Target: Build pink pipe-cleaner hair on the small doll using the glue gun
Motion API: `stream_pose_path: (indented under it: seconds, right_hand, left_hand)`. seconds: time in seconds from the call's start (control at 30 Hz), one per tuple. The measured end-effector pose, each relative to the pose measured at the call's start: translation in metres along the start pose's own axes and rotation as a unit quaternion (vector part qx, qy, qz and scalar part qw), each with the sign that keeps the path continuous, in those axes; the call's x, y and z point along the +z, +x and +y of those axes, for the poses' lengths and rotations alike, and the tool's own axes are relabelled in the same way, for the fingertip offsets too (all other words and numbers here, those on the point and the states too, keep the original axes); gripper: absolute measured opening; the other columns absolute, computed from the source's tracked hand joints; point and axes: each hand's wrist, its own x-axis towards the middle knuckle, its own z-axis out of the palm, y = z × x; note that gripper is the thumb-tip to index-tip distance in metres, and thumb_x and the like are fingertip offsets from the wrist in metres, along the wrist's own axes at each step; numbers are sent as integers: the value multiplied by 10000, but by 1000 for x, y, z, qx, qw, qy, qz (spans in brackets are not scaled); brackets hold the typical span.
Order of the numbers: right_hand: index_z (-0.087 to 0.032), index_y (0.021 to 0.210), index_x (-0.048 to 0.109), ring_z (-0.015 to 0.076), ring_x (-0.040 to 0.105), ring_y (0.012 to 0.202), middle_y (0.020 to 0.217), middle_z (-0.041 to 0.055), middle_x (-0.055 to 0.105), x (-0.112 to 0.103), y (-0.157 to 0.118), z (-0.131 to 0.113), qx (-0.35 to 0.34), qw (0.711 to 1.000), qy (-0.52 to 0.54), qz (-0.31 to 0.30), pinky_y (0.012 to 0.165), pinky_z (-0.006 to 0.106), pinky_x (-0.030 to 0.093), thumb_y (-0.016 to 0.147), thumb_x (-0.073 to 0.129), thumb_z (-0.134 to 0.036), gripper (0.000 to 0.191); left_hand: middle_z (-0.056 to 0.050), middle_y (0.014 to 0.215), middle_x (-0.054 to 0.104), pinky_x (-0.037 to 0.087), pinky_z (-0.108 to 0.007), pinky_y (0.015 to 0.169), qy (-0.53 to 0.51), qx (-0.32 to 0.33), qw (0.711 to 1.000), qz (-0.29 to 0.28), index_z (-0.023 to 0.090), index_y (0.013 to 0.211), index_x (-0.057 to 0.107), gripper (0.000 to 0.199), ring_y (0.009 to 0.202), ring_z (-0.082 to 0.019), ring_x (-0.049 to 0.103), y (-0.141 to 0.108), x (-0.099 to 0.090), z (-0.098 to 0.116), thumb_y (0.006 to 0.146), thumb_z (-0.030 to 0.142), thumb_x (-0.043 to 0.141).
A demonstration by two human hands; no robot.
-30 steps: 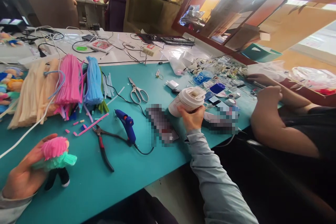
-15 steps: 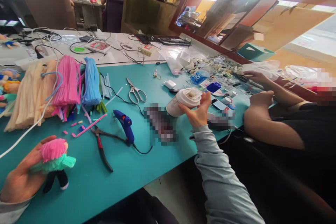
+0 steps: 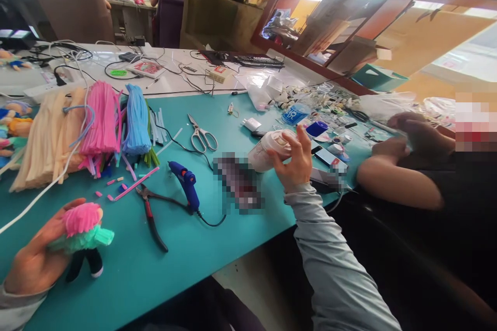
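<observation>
At the lower left my left hand [image 3: 39, 258] is closed around a small fuzzy doll [image 3: 82, 240] with pink hair, a mint-green body and black legs. My right hand [image 3: 293, 163] is at a white lidded cup [image 3: 262, 155] on the teal mat. Its thumb presses the side of the lid and a bent finger rests on the top, while the other fingers stand apart. Between my hands lie a blue hot glue gun [image 3: 186, 183] and red-and-black handled pliers [image 3: 151, 217]. Part of the lid is hidden behind my fingers.
Bundles of beige [image 3: 46, 139], pink [image 3: 101, 119] and blue pipe cleaners [image 3: 136, 119] lie at the left. Scissors [image 3: 201, 137] are mid-mat, near a blurred-out object [image 3: 238, 183]. A co-worker's bent arms [image 3: 399, 181] are at the right, beside small clutter and a phone [image 3: 330, 159].
My right hand has shifted from around the cup's side up onto its lid, with its fingers more bent. The co-worker's hands have drawn together. My left hand keeps the doll.
</observation>
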Motion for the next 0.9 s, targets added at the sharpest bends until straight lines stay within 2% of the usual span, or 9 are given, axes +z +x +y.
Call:
stream_pose_path:
  seconds: [0.17,0.43,0.63,0.77,0.9]
  right_hand:
    - [-264,1111,586,375,400,1377,1467,111,443,0,-3,3,20,999,-15,-27,1067,609,371,844,557,-568,406]
    - [-262,1078,588,364,376,1393,1477,103,429,2,-4,3,27,999,-14,-29,1092,620,328,860,539,-566,377]
    - [-271,1057,601,367,370,1391,1490,86,404,3,-4,2,33,999,1,-24,1085,611,346,860,549,-534,333]
    - [-272,1079,600,383,371,1385,1502,85,385,3,-4,4,16,999,-1,-34,1073,621,357,869,559,-477,296]
    - [-268,1121,581,385,384,1378,1502,107,378,1,-3,6,-2,998,-34,-45,1050,611,391,882,547,-439,296]
  left_hand:
    - [-63,961,771,619,-318,734,-14,0,1000,2,218,988,728,393,1105,-329,645,0,0,-1,605,294,770]
    - [-73,959,751,615,-353,734,2,2,1000,-14,211,1070,705,452,947,-299,688,1,-2,-1,630,302,759]
    - [-84,1022,746,606,-372,809,-4,-1,1000,-27,205,1082,693,450,1050,-318,662,0,-2,0,648,305,756]
    - [-90,1030,745,613,-338,764,-5,6,999,-37,198,1071,689,449,1053,-317,661,2,-4,-1,644,314,766]
    - [-98,984,749,615,-427,789,-4,16,1000,-9,200,1034,706,491,1054,-365,653,11,-8,-7,568,337,784]
